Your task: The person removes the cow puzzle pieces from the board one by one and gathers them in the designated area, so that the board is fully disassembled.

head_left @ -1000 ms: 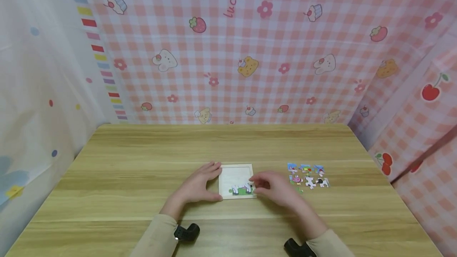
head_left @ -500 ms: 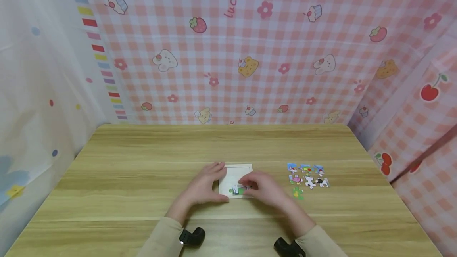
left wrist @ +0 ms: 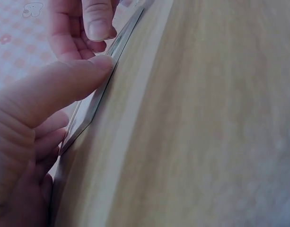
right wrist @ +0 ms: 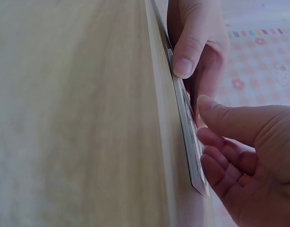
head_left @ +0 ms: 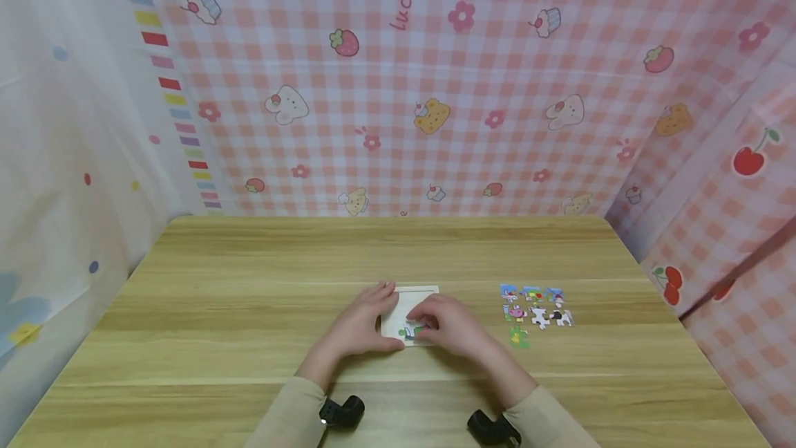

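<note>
A shallow white puzzle tray [head_left: 417,290] lies on the table, with printed pieces [head_left: 408,331] in its near part. My left hand [head_left: 358,320] grips the tray's left side, its thumb [left wrist: 83,75] over the near edge and the fingers by the far left. From the right, my right hand [head_left: 457,327] reaches over the tray. Its thumb and curled fingers are at a piece low in the tray, mostly hidden beneath them. In the right wrist view, the thumb [right wrist: 230,118] and fingertips [right wrist: 215,158] stand apart close to the tray [right wrist: 187,137].
Right of the tray lie several loose pieces in rows, among them a white one [head_left: 539,318], a pink one [head_left: 515,312] and a green one [head_left: 519,337]. Wood-patterned tabletop [head_left: 280,247] surrounds them. A pink checked cloth [head_left: 385,88] hangs behind the table.
My right hand has moved left from the tray's right edge over the pieces inside. My left hand has shifted slightly right along the tray. The green loose piece, partly covered before, now shows fully.
</note>
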`<state>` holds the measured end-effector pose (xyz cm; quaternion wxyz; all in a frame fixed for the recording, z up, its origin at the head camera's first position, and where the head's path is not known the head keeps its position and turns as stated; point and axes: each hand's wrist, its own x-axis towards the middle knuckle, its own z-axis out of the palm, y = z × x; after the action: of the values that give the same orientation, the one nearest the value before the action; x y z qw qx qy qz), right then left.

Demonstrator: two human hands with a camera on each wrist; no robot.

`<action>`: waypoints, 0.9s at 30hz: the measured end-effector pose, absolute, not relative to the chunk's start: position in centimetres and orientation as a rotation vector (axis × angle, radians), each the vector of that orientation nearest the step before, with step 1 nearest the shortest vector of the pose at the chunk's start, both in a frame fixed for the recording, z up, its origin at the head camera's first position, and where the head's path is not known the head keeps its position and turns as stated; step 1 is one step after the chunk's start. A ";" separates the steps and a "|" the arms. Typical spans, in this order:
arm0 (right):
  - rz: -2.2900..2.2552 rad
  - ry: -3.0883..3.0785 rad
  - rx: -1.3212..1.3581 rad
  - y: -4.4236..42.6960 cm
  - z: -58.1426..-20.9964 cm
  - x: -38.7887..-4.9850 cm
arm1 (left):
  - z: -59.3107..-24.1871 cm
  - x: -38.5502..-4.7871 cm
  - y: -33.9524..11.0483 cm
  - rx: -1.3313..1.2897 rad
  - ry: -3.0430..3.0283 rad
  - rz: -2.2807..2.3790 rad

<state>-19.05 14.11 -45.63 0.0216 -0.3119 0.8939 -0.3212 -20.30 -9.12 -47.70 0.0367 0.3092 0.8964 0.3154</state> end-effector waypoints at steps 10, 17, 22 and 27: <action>-0.957 2.754 -0.896 13.8 -45.6 -19.0 | -47.8 -20.2 -9.1 0.932 2.742 0.970; -0.916 2.793 -0.847 13.3 -45.6 -18.8 | -47.7 -20.2 -9.2 0.926 2.735 0.983; -0.925 2.810 -0.822 13.0 -45.9 -18.7 | -47.5 -20.1 -9.2 0.923 2.735 0.986; -0.925 2.833 -0.830 12.9 -46.0 -18.6 | -47.5 -20.0 -9.2 0.914 2.731 1.004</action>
<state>-18.61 12.87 -46.02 0.0238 -0.2681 0.9155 -0.2990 -20.02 -9.18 -47.47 0.0460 0.2995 0.8944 0.3289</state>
